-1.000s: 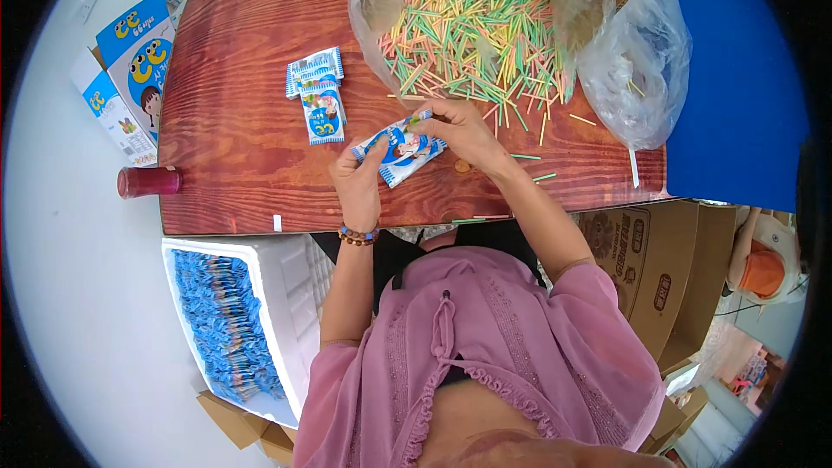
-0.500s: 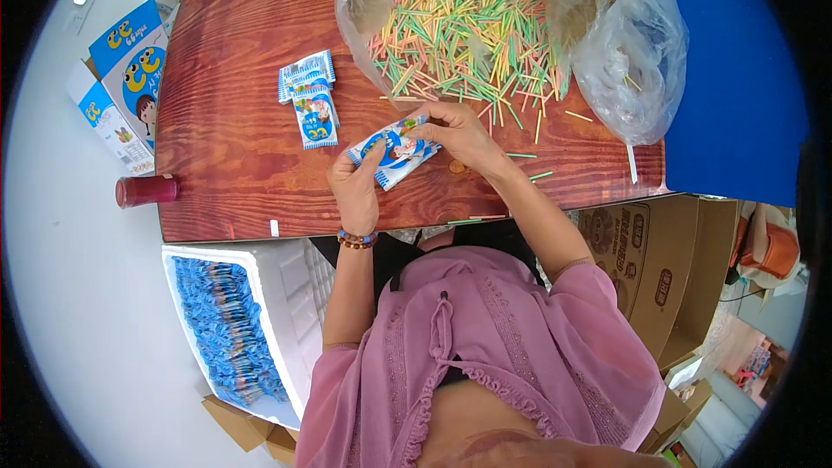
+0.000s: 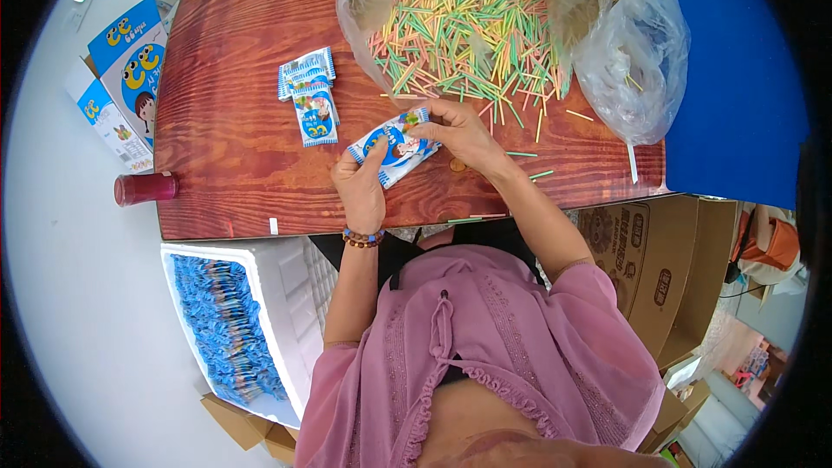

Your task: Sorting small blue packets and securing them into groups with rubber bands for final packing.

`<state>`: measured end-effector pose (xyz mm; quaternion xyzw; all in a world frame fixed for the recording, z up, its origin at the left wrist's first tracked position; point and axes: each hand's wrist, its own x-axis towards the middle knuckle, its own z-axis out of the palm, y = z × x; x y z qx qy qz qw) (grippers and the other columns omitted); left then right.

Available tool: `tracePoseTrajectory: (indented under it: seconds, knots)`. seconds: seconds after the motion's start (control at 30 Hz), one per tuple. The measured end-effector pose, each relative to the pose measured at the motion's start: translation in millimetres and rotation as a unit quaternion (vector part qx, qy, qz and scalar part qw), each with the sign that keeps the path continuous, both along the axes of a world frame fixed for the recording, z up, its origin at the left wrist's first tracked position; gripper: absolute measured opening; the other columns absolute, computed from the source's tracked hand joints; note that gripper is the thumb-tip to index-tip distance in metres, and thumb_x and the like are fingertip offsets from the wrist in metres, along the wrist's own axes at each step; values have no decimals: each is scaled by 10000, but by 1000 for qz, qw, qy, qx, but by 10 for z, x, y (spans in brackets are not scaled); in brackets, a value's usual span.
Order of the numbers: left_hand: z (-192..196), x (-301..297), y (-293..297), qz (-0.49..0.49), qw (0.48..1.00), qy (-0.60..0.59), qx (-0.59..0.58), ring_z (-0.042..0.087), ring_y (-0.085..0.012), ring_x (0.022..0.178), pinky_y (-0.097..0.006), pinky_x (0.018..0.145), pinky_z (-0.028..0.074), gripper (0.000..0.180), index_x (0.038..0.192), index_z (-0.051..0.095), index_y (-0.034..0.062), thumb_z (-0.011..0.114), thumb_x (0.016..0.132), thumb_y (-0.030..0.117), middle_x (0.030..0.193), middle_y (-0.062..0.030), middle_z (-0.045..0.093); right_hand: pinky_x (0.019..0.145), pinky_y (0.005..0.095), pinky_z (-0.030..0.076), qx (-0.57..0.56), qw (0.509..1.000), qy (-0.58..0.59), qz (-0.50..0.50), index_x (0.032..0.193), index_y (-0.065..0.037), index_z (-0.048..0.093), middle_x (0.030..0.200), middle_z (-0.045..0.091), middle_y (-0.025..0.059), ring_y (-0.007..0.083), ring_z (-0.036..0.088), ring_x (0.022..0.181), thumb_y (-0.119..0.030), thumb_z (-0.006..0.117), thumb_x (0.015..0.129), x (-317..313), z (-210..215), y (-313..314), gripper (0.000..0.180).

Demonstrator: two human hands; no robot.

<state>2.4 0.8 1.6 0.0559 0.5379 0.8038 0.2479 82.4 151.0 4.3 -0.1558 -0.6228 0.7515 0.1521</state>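
Note:
Above the front part of the wooden table, a blue-and-white snack packet [image 3: 400, 146] is held between both hands. My left hand [image 3: 362, 178] pinches its left end, with beaded bracelets at the wrist. On the packet's upper right end, my right hand [image 3: 461, 134] grips with thumb and fingers; some of those fingers are hidden behind it. There seem to be more packets layered under the top one, but I cannot tell how many. A small overlapping pile of similar packets [image 3: 315, 117] lies on the table to the left of my hands.
Many coloured candy sticks [image 3: 485, 26] spill from a clear plastic bag [image 3: 637, 78] at the far side of the table [image 3: 234, 147]. A red-lidded jar [image 3: 146, 189] stands at the left edge. A white foam box [image 3: 282, 295] of blue packets sits below left, a cardboard carton [image 3: 659, 269] below right.
The held packet has turned slightly, its printed face now showing more. My left hand has shifted a little right; both hands keep their hold.

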Motion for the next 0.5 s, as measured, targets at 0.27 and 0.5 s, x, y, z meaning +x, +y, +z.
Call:
tracePoseTrajectory:
  seconds: [0.27, 0.5]
  knots:
    - [-71, 10, -42, -7, 999, 33, -35, 611, -80, 758, -228, 678, 488, 114, 976, 672, -39, 628, 880, 4, 897, -54, 679, 621, 223, 453, -2, 1000, -23, 19, 885, 4, 681, 841, 653, 13, 44, 545, 721, -132, 656, 877, 36, 4, 9, 138]
    - [-41, -3, 33, 19, 1000, 3, 3, 585, -37, 679, -190, 597, 468, 75, 908, 690, -33, 668, 858, 19, 805, -9, 669, 623, 220, 450, 20, 999, -12, 27, 899, 5, 684, 851, 663, 19, 50, 552, 724, -135, 660, 874, 33, -61, 41, 144]
